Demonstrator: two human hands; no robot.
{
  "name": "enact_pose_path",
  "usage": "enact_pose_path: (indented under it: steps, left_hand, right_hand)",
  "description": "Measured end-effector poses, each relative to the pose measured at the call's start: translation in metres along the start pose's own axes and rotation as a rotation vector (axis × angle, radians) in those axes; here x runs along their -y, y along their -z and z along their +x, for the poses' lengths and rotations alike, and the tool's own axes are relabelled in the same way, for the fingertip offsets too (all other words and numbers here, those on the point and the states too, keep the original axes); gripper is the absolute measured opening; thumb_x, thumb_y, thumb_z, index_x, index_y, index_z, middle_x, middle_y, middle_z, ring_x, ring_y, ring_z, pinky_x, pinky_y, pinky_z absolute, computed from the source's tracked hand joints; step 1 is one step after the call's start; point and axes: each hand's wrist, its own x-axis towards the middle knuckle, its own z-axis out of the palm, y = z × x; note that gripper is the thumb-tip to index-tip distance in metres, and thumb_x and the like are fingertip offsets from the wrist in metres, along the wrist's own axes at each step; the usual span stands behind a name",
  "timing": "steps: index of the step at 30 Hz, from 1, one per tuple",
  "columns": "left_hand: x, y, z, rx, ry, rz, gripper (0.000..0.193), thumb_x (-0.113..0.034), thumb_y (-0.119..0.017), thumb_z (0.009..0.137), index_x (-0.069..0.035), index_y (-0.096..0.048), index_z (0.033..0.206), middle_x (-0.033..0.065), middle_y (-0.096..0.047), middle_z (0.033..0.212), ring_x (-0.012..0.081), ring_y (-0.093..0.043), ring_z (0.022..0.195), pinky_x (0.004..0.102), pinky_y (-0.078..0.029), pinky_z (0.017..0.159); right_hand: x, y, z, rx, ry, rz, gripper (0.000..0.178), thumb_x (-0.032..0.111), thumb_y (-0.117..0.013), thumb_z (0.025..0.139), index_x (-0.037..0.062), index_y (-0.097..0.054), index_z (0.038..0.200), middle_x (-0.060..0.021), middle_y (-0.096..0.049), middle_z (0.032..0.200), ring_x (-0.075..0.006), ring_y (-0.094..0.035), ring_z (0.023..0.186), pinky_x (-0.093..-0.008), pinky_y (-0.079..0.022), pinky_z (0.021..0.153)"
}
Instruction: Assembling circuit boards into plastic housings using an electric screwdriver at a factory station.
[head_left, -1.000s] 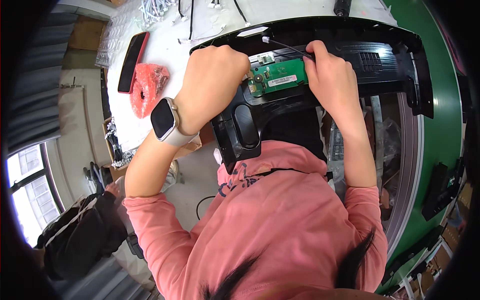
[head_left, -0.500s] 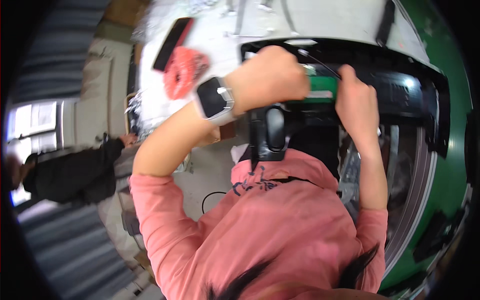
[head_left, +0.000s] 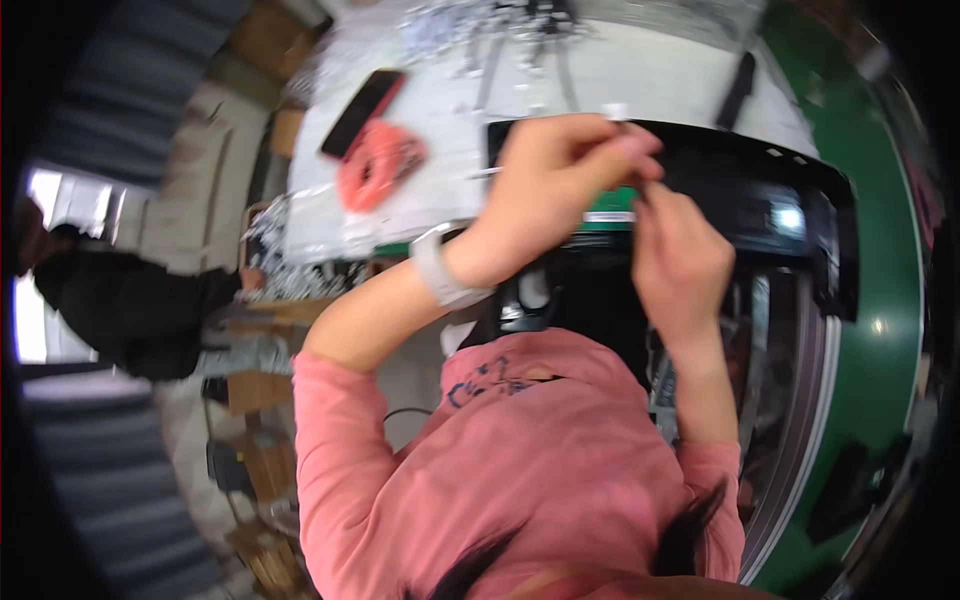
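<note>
A long black plastic housing [head_left: 745, 195] lies across the near edge of the table. Above it both hands meet, blurred by motion. My left hand [head_left: 560, 180], with a light-strapped watch [head_left: 445, 265] at the wrist, pinches a thin dark cable; its white connector [head_left: 616, 111] pokes out beyond the fingertips. Just below and to the right, my right hand [head_left: 685, 255] is closed, its fingertips pinching the same cable. Part of a green circuit board [head_left: 610, 210] shows in the housing beneath my hands; the rest is hidden by them.
On the white-covered table [head_left: 450, 120] lie a dark phone [head_left: 362, 112] and a pink plastic-wrapped bundle [head_left: 375, 170]. More cables [head_left: 520, 55] lie at the far side, and a black strip [head_left: 737, 92] at the far right. Another person in dark clothing [head_left: 120, 305] is at the left.
My left hand has turned, and its fingertips now show pinching the cable. My right hand has come closer to it. The view has shifted, and the white connector now shows above the fingers.
</note>
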Motion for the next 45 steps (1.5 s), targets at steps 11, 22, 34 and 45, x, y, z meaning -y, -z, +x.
enact_pose_path:
  steps: [11,22,34,45]
  left_hand:
    - [-0.065,-0.016,-0.005,0.182,-0.387,0.351,0.012,-0.007,-0.061,0.093,0.004,-0.067,0.093,0.0138,-0.068,0.081,0.0216,-0.066,0.075,0.0315,-0.050,0.065]
    - [-0.034,-0.012,-0.015,0.296,-0.645,0.898,0.012,-0.008,-0.069,0.074,-0.001,-0.068,0.084,0.0131,-0.061,0.074,0.0336,-0.062,0.064,0.0404,-0.050,0.056]
    - [0.018,0.042,-0.030,0.263,-0.594,1.420,0.006,-0.008,-0.066,0.072,-0.006,-0.062,0.076,0.0066,-0.056,0.073,0.0269,-0.061,0.059,0.0364,-0.048,0.050]
    - [0.037,0.042,-0.007,0.365,-0.244,1.700,0.010,-0.005,-0.075,0.067,-0.004,-0.067,0.074,0.0092,-0.065,0.075,0.0328,-0.065,0.068,0.0399,-0.050,0.057]
  right_hand:
    - [0.004,0.061,0.032,-0.243,0.095,0.648,0.018,0.015,-0.071,0.087,-0.0001,-0.064,0.094,-0.0096,-0.059,0.075,-0.0220,-0.057,0.058,-0.0297,-0.044,0.052]
    - [-0.003,0.063,0.006,0.121,-0.157,0.593,0.011,0.005,-0.065,0.084,-0.0035,-0.061,0.079,-0.0097,-0.056,0.064,-0.0180,-0.051,0.050,-0.0276,-0.037,0.048]
    - [0.000,-0.031,-0.009,0.307,-0.080,0.374,0.014,0.014,-0.069,0.085,0.0030,-0.066,0.077,-0.0130,-0.062,0.064,-0.0309,-0.063,0.057,-0.0393,-0.047,0.052]
    - [-0.050,-0.017,-0.020,0.199,-0.396,-0.014,0.016,0.019,-0.069,0.089,0.0046,-0.069,0.096,-0.0082,-0.057,0.059,-0.0216,-0.056,0.051,-0.0335,-0.043,0.051]
